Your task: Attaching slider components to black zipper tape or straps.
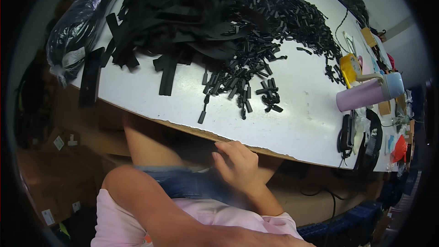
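My right hand is just in front of the table's near edge, above my lap. Its fingers are loosely bent and apart, with nothing between them. My left forearm crosses my body toward the lower right. At the bottom rim only the back of my left hand shows, and its fingers are hidden. Beyond the right hand, a small cluster of black zipper-pull-like pieces lies on the white table. A larger spread of these small black pieces lies farther left and back.
Black fabric strips are heaped at the back left, beside a plastic-wrapped black bundle. A purple bottle, yellow tape roll and black straps stand or lie at right. Cardboard boxes sit below left.
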The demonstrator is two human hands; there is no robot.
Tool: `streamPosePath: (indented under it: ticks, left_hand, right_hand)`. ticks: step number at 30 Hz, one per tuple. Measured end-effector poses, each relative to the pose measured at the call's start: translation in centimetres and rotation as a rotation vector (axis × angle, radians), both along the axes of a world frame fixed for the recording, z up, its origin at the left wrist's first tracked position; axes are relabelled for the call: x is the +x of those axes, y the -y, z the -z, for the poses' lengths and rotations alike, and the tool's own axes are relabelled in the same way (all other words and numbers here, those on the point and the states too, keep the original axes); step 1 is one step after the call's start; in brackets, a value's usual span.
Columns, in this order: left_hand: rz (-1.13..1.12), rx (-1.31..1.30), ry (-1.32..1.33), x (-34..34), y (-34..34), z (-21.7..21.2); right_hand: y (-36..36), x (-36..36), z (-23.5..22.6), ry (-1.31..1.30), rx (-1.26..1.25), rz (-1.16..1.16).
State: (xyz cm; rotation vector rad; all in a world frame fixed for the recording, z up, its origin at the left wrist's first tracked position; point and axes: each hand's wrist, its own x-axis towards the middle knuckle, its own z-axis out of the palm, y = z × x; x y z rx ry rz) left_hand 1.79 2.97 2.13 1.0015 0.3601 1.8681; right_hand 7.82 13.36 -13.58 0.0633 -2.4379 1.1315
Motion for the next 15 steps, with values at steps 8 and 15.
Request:
streamPosePath:
  ticks: [8,15]
  left_hand:
    - [-0.222,0.077,-0.720,-3.0,2.0,2.8]
    - [-1.241,-1.010,-1.971,-14.5,-0.5,7.7]
  right_hand:
    - [-0.5,0.3,-0.3,-0.006,-0.009,0.002]
    - [-1.0,0.2,-0.4,-0.007,0.008,-0.004]
